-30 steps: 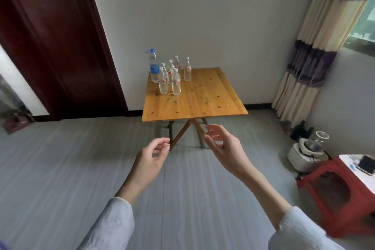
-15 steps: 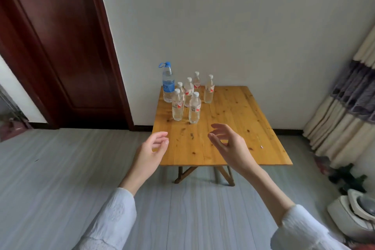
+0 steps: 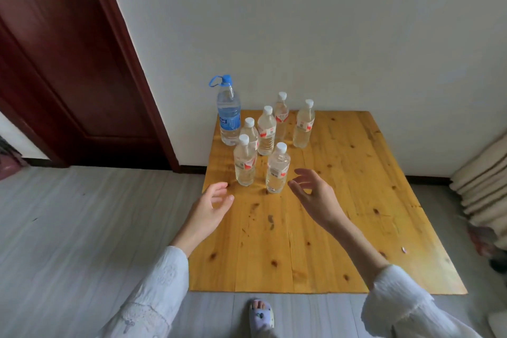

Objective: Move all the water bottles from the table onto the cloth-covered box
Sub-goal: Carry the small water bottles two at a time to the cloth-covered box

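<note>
Seven bottles [image 3: 277, 167] stood near the tabletop's [image 3: 343, 214] far-left corner; left hand [image 3: 210, 207] and right hand [image 3: 315, 195] hovered spread, empty.

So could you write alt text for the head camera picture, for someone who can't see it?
Two bare hands, left hand and right hand, reach open toward seven upright water bottles clustered at the far left of a wooden table. The tall blue-capped bottle stands at the back left; the nearest bottle is just in front of the right hand.

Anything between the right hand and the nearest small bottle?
No. In the head view, only bare table separates the open right hand from the nearest small bottle.
</note>
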A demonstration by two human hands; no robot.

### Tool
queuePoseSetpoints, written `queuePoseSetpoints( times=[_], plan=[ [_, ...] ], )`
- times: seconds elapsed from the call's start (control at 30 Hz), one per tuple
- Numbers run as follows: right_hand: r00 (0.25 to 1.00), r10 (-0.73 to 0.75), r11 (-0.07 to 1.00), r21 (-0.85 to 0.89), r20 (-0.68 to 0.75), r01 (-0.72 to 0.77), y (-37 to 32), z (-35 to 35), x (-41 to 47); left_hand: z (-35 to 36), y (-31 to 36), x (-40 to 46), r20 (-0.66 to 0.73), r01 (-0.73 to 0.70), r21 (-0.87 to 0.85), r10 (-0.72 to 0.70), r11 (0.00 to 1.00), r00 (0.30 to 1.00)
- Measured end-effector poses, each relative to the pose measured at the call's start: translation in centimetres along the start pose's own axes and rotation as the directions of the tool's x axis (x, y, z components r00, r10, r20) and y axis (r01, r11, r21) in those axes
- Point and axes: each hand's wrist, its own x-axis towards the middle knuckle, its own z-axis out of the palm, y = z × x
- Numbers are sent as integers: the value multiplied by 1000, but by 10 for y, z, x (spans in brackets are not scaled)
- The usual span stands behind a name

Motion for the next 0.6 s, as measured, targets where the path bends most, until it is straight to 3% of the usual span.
queuePoseSetpoints(
  times=[0.37, 0.6],
  plan=[
    [978, 179, 966, -209, 106, -154, 59, 35, 174, 29, -10, 197, 6, 183, 122, -185, 975, 983],
    [959, 217, 939, -307, 181, -155, 74, 53, 197, 45, -6, 248, 87, 93, 165, -108, 982, 990]
  ],
)
